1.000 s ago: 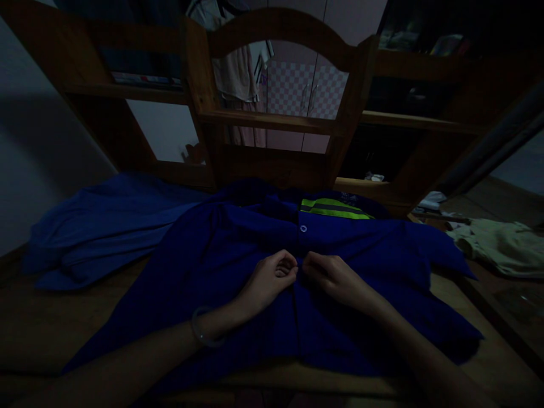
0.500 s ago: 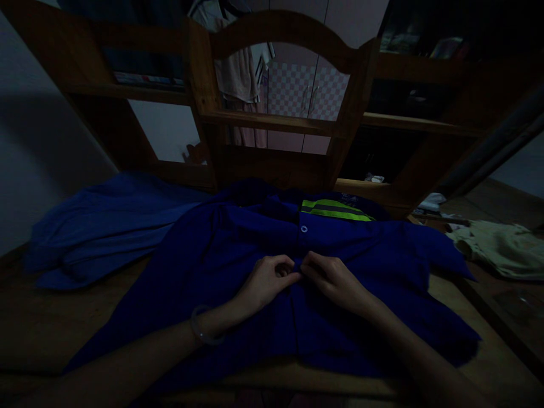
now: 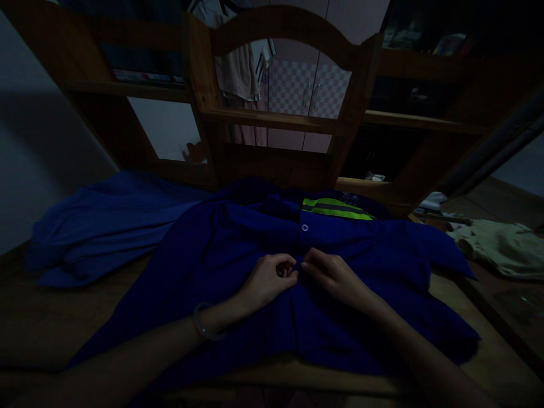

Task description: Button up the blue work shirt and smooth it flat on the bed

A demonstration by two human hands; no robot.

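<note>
A dark blue work shirt (image 3: 348, 317) lies spread out on a wooden surface, front side up. A yellow-green strip with a grey band (image 3: 335, 209) crosses its chest on the right. One pale round button (image 3: 305, 228) shows on the front placket, above my hands. My left hand (image 3: 272, 277), with a pale bangle on the wrist, pinches the placket edge with curled fingers. Close beside it, my right hand (image 3: 329, 272) pinches the same placket from the other side. What lies exactly between the fingertips is too dark and small to make out.
A lighter blue cloth (image 3: 114, 221) lies to the left of the shirt. Behind stands a wooden headboard with shelves (image 3: 272, 116). Pale folded clothing (image 3: 501, 246) rests at the far right. The wooden surface (image 3: 34, 323) shows along the front and left.
My left thumb has drawn slightly away from the right fingertips, so a small gap shows between the hands. The shirt lies nearly as before.
</note>
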